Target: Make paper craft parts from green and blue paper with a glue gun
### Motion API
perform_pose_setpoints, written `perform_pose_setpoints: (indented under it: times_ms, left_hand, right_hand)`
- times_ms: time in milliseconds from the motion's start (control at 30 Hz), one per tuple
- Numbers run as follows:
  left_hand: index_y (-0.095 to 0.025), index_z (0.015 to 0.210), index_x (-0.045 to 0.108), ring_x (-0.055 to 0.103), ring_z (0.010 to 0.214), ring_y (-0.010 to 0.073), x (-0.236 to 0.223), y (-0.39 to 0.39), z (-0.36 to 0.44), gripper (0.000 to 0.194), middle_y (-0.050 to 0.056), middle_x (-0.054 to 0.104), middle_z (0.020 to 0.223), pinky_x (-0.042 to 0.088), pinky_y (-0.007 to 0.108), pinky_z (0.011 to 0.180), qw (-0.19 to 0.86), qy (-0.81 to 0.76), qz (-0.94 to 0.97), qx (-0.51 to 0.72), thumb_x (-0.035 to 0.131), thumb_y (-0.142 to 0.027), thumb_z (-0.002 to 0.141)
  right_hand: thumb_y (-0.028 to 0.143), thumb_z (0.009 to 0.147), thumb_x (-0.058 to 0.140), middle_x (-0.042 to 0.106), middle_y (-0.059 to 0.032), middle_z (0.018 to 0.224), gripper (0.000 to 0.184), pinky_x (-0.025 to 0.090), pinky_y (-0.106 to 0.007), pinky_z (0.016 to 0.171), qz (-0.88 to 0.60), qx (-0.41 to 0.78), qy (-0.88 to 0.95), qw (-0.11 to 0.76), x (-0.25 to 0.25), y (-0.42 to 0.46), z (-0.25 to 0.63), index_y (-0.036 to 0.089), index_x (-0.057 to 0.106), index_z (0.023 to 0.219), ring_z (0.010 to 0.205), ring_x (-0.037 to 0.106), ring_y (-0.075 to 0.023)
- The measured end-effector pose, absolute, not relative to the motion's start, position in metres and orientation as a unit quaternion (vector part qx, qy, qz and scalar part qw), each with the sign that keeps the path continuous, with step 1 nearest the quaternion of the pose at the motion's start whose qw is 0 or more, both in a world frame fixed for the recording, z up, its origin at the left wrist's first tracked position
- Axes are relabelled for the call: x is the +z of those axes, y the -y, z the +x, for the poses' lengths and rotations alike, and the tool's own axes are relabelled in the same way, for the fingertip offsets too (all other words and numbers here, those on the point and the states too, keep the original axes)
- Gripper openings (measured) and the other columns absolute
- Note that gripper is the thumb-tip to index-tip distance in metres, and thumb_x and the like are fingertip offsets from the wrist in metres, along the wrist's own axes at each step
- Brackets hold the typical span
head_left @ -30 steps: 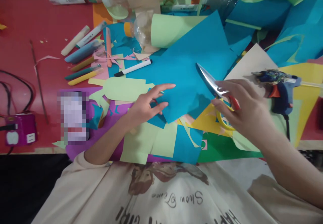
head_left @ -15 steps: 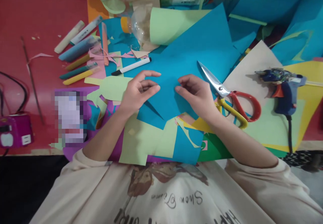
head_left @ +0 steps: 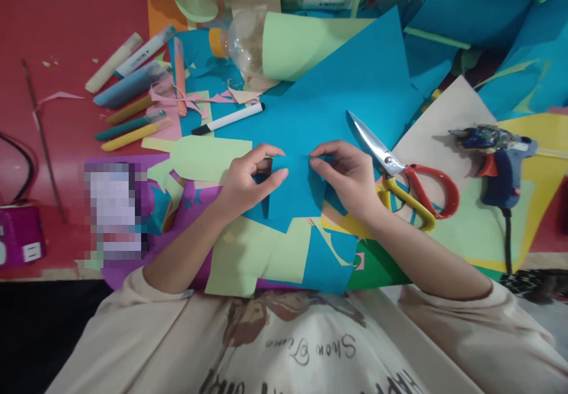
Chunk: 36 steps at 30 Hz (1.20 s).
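The table [head_left: 97, 12] is red. By its near edge are a purple box [head_left: 22, 234] and some purple paper [head_left: 204, 264]. Farther back lie a thin brown stick [head_left: 44, 139] and some markers [head_left: 114, 63].

One bare left hand [head_left: 252, 178] and one right hand [head_left: 346, 175] are holding one blue paper piece [head_left: 299, 190]. One pair of steel scissors with red and yellow handles [head_left: 389, 161] and one dark-blue plastic glue gun [head_left: 508, 175] are lying at right. One rectangular dark-edged phone [head_left: 113, 210] is lying near left. Three clear plastic bottles [head_left: 247, 48] are lying far.
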State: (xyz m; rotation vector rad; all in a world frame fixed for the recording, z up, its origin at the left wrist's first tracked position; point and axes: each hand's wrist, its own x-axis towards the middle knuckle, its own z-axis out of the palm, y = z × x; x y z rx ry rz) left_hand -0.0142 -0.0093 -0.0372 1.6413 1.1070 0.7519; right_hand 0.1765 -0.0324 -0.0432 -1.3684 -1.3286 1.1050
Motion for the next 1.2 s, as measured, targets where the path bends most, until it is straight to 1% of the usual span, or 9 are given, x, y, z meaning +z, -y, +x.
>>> perform_pose_setpoints:
  times_ms: [100, 300, 467, 600, 700, 833, 967, 1100, 1200]
  left_hand:
    - [-0.021, 0.099, 0.069, 0.038, 0.044, 0.0039, -0.0356, 0.0094, -0.0141, 0.019, -0.002, 0.062, 0.068, 0.033, 0.018, 0.042, 0.468, -0.45, 0.697, 0.303, 0.061, -0.029, 0.084]
    - [-0.026, 0.098, 0.076, 0.031, 0.04, 0.0033, -0.0387, 0.0088, -0.0179, 0.019, -0.001, 0.067, 0.065, 0.023, 0.019, 0.036, 0.475, -0.445, 0.682, 0.333, 0.063, -0.027, 0.085]
    - [-0.031, 0.096, 0.077, 0.054, 0.049, 0.0068, -0.0419, 0.0089, -0.0206, 0.019, -0.002, 0.075, 0.077, 0.041, 0.018, 0.043, 0.486, -0.432, 0.665, 0.368, 0.064, -0.025, 0.084]
    - [-0.03, 0.094, 0.078, 0.07, 0.069, 0.0124, -0.0416, 0.0095, -0.021, 0.017, -0.002, 0.078, 0.088, 0.054, 0.021, 0.058, 0.485, -0.427, 0.669, 0.368, 0.063, -0.028, 0.085]
    - [-0.031, 0.096, 0.077, 0.072, 0.073, 0.0141, -0.041, 0.0111, -0.021, 0.018, -0.002, 0.078, 0.089, 0.057, 0.023, 0.062, 0.483, -0.42, 0.679, 0.36, 0.062, -0.031, 0.086]
    - [-0.032, 0.095, 0.077, 0.072, 0.075, 0.0161, -0.0412, 0.0127, -0.0208, 0.019, -0.001, 0.078, 0.089, 0.058, 0.025, 0.062, 0.471, -0.423, 0.694, 0.344, 0.061, -0.036, 0.087]
    - [-0.03, 0.099, 0.076, 0.072, 0.079, 0.0163, -0.0412, 0.0129, -0.0218, 0.022, 0.001, 0.077, 0.096, 0.058, 0.025, 0.066, 0.47, -0.426, 0.694, 0.34, 0.059, -0.037, 0.088]
    - [-0.029, 0.121, 0.065, 0.071, 0.092, 0.0182, -0.0398, 0.0134, -0.0219, 0.04, 0.004, 0.074, 0.108, 0.057, 0.023, 0.073, 0.466, -0.444, 0.691, 0.329, 0.064, -0.042, 0.083]
    - [-0.025, 0.117, 0.066, 0.071, 0.093, 0.0183, -0.0395, 0.0126, -0.0195, 0.041, 0.005, 0.074, 0.104, 0.056, 0.021, 0.073, 0.46, -0.455, 0.692, 0.32, 0.066, -0.046, 0.081]
  right_hand:
    - [0.022, 0.079, 0.066, 0.07, -0.0007, 0.08, 0.005, 0.044, -0.025, 0.054, -0.532, 0.451, 0.564, 0.442, -0.0423, 0.0336, 0.1774, 0.021, 0.07, 0.081, 0.064, 0.056, -0.0118]
    - [0.018, 0.08, 0.065, 0.071, -0.0009, 0.09, 0.013, 0.049, -0.026, 0.061, -0.508, 0.482, 0.54, 0.467, -0.0431, 0.0332, 0.179, 0.023, 0.072, 0.09, 0.075, 0.062, -0.0134]
    - [0.019, 0.08, 0.063, 0.074, 0.0006, 0.083, 0.013, 0.052, -0.027, 0.064, -0.502, 0.488, 0.522, 0.488, -0.0445, 0.0342, 0.1784, 0.025, 0.075, 0.082, 0.073, 0.064, -0.0137]
    - [0.037, 0.08, 0.067, 0.074, 0.0004, 0.08, 0.015, 0.047, -0.026, 0.054, -0.511, 0.474, 0.528, 0.485, -0.0437, 0.0364, 0.1788, 0.025, 0.076, 0.083, 0.065, 0.06, -0.0128]
    - [0.05, 0.078, 0.068, 0.074, -0.0006, 0.079, 0.027, 0.043, -0.025, 0.049, -0.513, 0.48, 0.533, 0.472, -0.0404, 0.0367, 0.1788, 0.025, 0.077, 0.085, 0.061, 0.057, -0.0119]
    - [0.057, 0.077, 0.066, 0.075, -0.003, 0.081, 0.035, 0.048, -0.027, 0.055, -0.531, 0.487, 0.528, 0.449, -0.0368, 0.0353, 0.1772, 0.024, 0.077, 0.081, 0.068, 0.062, -0.0147]
    - [0.056, 0.076, 0.068, 0.075, -0.0039, 0.083, 0.034, 0.05, -0.028, 0.057, -0.536, 0.485, 0.532, 0.441, -0.037, 0.0344, 0.1767, 0.023, 0.077, 0.081, 0.07, 0.064, -0.0156]
    - [0.051, 0.077, 0.07, 0.074, -0.0031, 0.081, 0.029, 0.046, -0.026, 0.052, -0.541, 0.468, 0.547, 0.435, -0.0395, 0.0347, 0.1775, 0.023, 0.078, 0.083, 0.062, 0.059, -0.0132]
    - [0.046, 0.077, 0.071, 0.074, -0.0029, 0.079, 0.026, 0.043, -0.026, 0.051, -0.537, 0.457, 0.559, 0.436, -0.0418, 0.0346, 0.1777, 0.022, 0.078, 0.084, 0.061, 0.057, -0.0128]
